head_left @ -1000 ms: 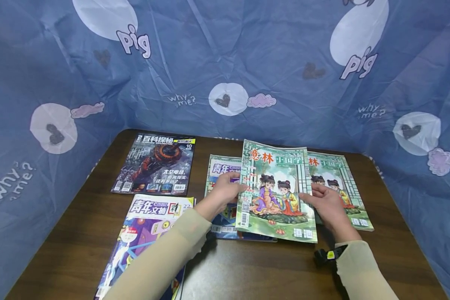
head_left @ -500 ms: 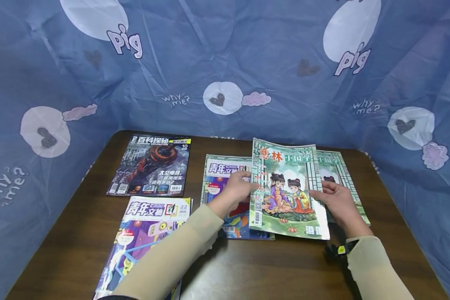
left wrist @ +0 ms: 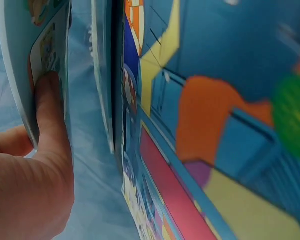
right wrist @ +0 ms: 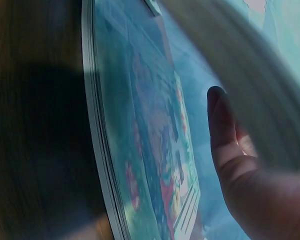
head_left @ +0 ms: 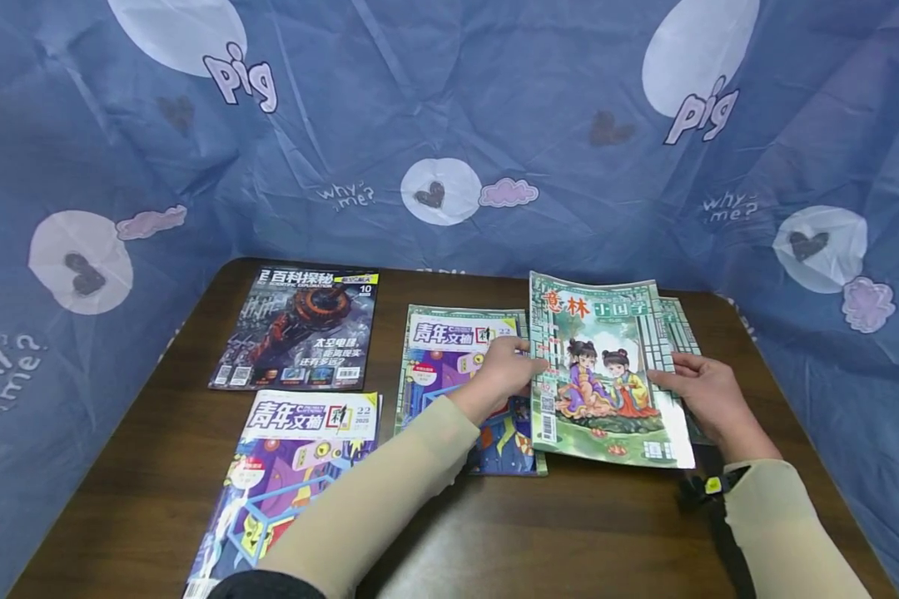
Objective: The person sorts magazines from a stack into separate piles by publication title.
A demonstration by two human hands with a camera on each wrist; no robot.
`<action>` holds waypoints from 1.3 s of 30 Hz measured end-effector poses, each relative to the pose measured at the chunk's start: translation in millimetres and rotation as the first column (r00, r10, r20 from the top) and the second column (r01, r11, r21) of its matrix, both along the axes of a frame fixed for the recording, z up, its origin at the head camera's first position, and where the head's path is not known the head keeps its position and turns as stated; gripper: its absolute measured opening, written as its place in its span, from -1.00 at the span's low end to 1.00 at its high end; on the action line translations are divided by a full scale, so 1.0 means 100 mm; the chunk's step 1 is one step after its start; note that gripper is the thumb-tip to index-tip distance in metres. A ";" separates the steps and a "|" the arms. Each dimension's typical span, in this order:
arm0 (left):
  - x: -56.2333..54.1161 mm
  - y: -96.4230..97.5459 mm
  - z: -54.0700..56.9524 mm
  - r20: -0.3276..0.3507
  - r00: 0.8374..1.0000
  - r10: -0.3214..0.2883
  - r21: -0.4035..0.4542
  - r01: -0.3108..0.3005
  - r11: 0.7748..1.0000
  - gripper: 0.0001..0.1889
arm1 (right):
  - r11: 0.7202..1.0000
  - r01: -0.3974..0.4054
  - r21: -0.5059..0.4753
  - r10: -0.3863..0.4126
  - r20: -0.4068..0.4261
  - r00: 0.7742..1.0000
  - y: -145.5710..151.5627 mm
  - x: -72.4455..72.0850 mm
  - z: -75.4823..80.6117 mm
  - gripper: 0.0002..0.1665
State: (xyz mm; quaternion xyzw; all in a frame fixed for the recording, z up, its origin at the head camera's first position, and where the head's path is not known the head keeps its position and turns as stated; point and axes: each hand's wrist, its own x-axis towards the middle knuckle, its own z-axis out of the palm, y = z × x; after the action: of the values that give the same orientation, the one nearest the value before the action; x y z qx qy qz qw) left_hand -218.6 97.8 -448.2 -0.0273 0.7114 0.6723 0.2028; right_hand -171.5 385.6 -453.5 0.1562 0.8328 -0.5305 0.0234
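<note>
My left hand (head_left: 500,371) pinches the left edge of a green magazine (head_left: 607,374) with two cartoon children on its cover. My right hand (head_left: 715,403) grips its right edge. The left wrist view shows a finger of the left hand (left wrist: 47,175) pressed on one face of this magazine (left wrist: 17,60). It is raised above another green magazine (head_left: 682,324), mostly hidden beneath it in the head view. In the right wrist view a gap separates the held magazine's thick page edge (right wrist: 250,75) from the lower magazine (right wrist: 150,130).
Left of the held magazine, a purple magazine (head_left: 438,370) lies on a green-bordered one (head_left: 403,399). Another purple magazine (head_left: 292,474) lies at the front left, partly under my left sleeve. A dark magazine (head_left: 300,333) lies behind it. Blue printed cloth (head_left: 449,100) surrounds the brown table (head_left: 487,541).
Both hands have carried the green magazine to the right. It covers more of the lower green magazine, and more of the middle purple magazine's cover shows.
</note>
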 end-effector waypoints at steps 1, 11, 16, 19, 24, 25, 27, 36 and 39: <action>0.00 0.03 0.00 0.000 1.000 -0.001 -0.008 0.001 1.000 -0.46 | 1.000 0.003 -0.003 -0.003 0.000 1.000 0.03 0.00 0.00 -0.08; -0.02 0.26 0.00 -0.003 1.000 -0.015 -0.018 0.015 1.000 -0.50 | 0.999 -0.012 -0.049 0.013 0.010 1.000 0.26 -0.04 0.00 -0.05; -0.05 0.44 -0.01 -0.008 1.000 0.007 0.001 -0.007 1.000 -0.54 | 0.998 0.005 -0.059 -0.005 -0.003 1.000 0.40 -0.07 0.01 -0.14; -0.05 0.56 -0.04 -0.009 0.999 0.032 0.017 -0.032 0.999 -0.63 | 0.999 0.010 -0.050 -0.010 -0.001 1.000 0.49 -0.10 -0.01 -0.15; -0.04 0.71 -0.09 0.006 0.999 0.053 0.050 -0.053 0.997 -0.74 | 0.999 0.021 -0.027 -0.020 0.020 1.000 0.61 -0.12 -0.04 -0.11; -0.04 0.74 -0.09 0.008 0.998 0.055 0.051 -0.056 0.997 -0.75 | 0.999 0.027 -0.023 -0.026 0.024 0.999 0.63 -0.12 -0.04 -0.11; -0.04 0.78 -0.10 0.012 0.998 0.059 0.056 -0.060 0.997 -0.77 | 0.999 0.040 -0.011 -0.039 0.034 0.999 0.67 -0.13 -0.05 -0.10; -0.05 0.90 -0.09 0.006 1.000 -0.012 0.017 0.012 1.000 -0.78 | 0.996 0.085 -0.009 -0.084 0.071 0.994 0.82 -0.13 -0.07 -0.07; -0.10 0.94 -0.13 -0.021 1.000 -0.024 -0.038 0.023 0.999 -0.92 | 0.995 0.097 -0.033 -0.094 0.080 0.992 0.85 -0.14 -0.08 -0.06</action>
State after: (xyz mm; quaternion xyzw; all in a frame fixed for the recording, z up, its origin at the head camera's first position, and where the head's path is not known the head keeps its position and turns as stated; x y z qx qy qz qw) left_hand -228.1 191.9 -461.1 -0.0158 0.7265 0.6564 0.2026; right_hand -185.3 470.5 -461.4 0.2160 0.8130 -0.5396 0.0337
